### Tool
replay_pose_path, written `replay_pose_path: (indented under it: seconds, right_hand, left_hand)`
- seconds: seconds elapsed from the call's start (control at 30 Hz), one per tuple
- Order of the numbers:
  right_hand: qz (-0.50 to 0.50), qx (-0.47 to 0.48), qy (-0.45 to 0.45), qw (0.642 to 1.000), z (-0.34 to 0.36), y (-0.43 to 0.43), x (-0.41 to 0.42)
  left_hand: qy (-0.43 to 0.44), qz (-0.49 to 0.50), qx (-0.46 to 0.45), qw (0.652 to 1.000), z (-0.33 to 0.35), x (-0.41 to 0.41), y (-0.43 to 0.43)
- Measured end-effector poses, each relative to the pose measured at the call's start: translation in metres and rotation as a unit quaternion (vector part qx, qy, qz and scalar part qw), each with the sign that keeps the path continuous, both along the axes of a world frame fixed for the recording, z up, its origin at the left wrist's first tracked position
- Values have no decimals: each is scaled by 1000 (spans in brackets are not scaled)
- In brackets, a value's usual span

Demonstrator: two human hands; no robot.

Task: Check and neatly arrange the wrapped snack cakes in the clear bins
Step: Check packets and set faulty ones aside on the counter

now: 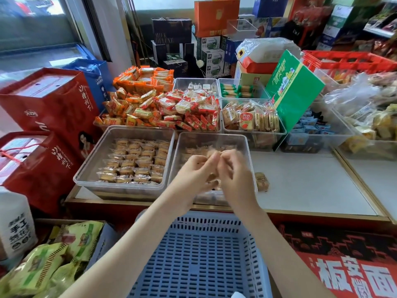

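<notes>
Two clear bins stand side by side on the counter. The left bin holds wrapped snack cakes in tidy rows. Both my hands hover over the right bin, which holds more wrapped cakes, partly hidden by them. My left hand and my right hand meet with curled fingers and pinch a blurred wrapped cake between their fingertips. One loose wrapped cake lies on the counter just right of that bin.
Behind are piled bins of orange and red snack packs and a bin of biscuits. A green box leans at the right. Red gift bags stand left. A blue slatted basket sits below my arms.
</notes>
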State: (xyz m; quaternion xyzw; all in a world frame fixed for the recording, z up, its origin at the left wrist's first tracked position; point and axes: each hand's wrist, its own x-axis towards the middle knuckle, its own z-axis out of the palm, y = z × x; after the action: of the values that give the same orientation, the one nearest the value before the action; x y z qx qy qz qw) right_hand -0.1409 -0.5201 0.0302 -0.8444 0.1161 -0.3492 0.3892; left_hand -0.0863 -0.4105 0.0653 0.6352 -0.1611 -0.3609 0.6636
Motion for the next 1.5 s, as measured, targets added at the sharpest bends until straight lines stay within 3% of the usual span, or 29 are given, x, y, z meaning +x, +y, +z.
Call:
replay_pose_path:
  seconds: [0.13, 0.23, 0.4, 0.53, 0.7, 0.87, 0.97, 1.17, 1.33, 1.5]
  right_hand:
    - [126, 55, 8, 990, 1, 4, -3]
    - [89, 135, 6, 987, 4, -16, -3]
    - [37, 192, 64, 979, 0, -37, 9]
    - [39, 346, 115, 931, -2, -50, 13]
    - [-6, 262, 126, 957, -4, -49, 17]
    - [62, 381, 100, 917, -11, -60, 28]
    - [58, 387, 98, 915, -17, -63, 37]
    - [-8, 289, 116, 950, -25, -77, 56]
    - [49, 368, 141, 918, -29, -90, 73]
    - [71, 356, 201, 910, -46, -101, 98]
  left_hand:
    - [31, 70, -82, 994, -8, 10, -4]
    - [76, 87, -101, 988, -15, 22, -2]
    - [91, 67, -106, 988, -24, 32, -9]
    - [115, 40, -138, 983, -32, 43, -12]
    - [70, 39, -70, 994, -42, 50, -23]
    - [88, 48, -64, 993, -46, 66, -23]
    - [99, 37, -69, 992, -51, 77, -20]
    - [147, 49, -73, 985, -63, 98, -23]
    - [172, 50, -58, 982, -77, 124, -29]
    - [143, 29, -5, 989, -90, 144, -42]
